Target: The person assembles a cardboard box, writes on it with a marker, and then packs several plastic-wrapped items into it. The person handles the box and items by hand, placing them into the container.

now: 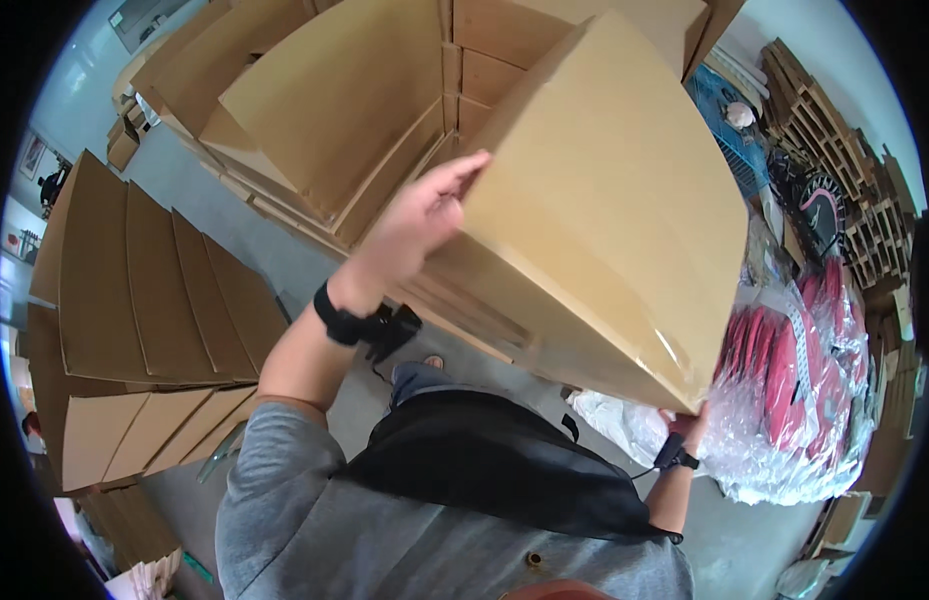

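A large closed cardboard box [624, 200] is held tilted in front of my body, with strips of clear tape shining near its lower corner. My left hand [419, 225] presses on the box's left edge, its fingers slightly blurred and partly behind the cardboard. At the lower right corner my right hand [689, 425] grips the box from below; most of its fingers are hidden by the box. Behind the held box stands a big open cardboard carton [334, 100] with its flaps up, and its inside walls show.
Several open-flapped boxes [154, 290] stand in a row at the left. To the right lie red items in clear plastic wrap [784, 370]. Wooden pallets [814, 110] lean at the far right. Grey floor [234, 245] shows between the boxes.
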Tool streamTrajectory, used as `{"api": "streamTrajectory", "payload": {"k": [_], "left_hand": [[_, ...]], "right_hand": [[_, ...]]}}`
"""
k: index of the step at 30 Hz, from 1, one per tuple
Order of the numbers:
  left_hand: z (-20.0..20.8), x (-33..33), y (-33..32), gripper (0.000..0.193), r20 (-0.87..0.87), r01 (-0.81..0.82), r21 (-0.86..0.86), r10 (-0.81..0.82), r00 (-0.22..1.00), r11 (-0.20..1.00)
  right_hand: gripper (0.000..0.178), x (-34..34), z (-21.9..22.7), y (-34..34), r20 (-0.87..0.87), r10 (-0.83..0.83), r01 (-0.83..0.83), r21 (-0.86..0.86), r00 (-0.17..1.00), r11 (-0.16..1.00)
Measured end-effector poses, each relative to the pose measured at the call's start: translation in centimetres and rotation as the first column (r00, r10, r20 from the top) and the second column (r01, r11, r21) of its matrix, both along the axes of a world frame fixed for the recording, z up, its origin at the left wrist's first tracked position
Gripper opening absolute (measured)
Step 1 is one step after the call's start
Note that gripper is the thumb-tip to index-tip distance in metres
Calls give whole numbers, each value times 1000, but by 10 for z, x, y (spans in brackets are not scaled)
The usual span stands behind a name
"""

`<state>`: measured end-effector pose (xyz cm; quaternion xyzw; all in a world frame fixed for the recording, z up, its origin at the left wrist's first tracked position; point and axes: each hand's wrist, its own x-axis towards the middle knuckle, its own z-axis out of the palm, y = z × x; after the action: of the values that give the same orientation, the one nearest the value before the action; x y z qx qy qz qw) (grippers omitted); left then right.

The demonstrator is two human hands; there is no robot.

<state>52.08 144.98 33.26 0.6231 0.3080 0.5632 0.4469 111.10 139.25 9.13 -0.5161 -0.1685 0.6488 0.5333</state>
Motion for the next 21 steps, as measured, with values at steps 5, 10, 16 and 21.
{"api": "streamTrajectory", "payload": {"k": [5,10,16,21], "left_hand": [[41,80,-29,81,-695,30,535,420,583,844],[-99,122,2,73,-826,186,471,356,438,863],[-184,141,11,66,-852,256,405,260,455,878],[-192,126,19,59,-812,407,278,-14,583,870]], "right_hand": [[77,-67,-103,14,137,-140,186,-417,981,890],[95,-177,-62,88,-184,91,-133,-227,979,965],[63,-259,37,107,-47,503,-492,154,863,857],[63,-269,41,85,204,408,-446,193,890,874]]}}
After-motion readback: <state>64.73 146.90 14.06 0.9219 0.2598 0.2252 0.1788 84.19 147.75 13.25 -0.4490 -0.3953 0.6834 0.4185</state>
